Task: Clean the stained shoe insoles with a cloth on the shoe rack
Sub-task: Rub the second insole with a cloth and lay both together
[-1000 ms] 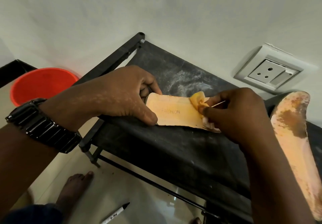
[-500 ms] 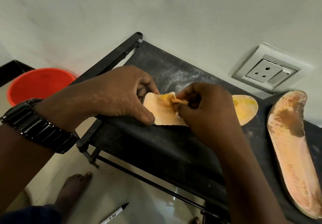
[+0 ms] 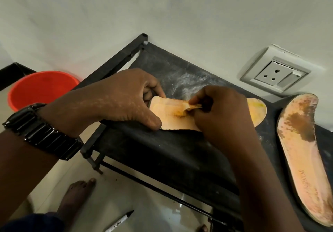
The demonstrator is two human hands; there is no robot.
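Note:
An orange insole (image 3: 173,118) lies across the black shoe rack's fabric top (image 3: 162,148). My left hand (image 3: 119,102) grips its heel end between thumb and curled fingers and holds it down. My right hand (image 3: 221,112) pinches a small yellow-stained cloth (image 3: 192,106) and presses it on the insole's middle. The toe end of this insole (image 3: 257,111) shows yellowish beyond my right hand. A second insole (image 3: 302,152) with a brown stain near its top lies to the right on the rack.
A red bucket (image 3: 41,87) stands on the floor left of the rack. A wall socket (image 3: 273,75) sits on the white wall behind. A marker pen (image 3: 119,221) lies on the tiled floor beside a bare foot (image 3: 75,197).
My right hand with the cloth has slid left along the insole from its toe end to the middle, uncovering the toe end. My left hand has kept its hold on the heel.

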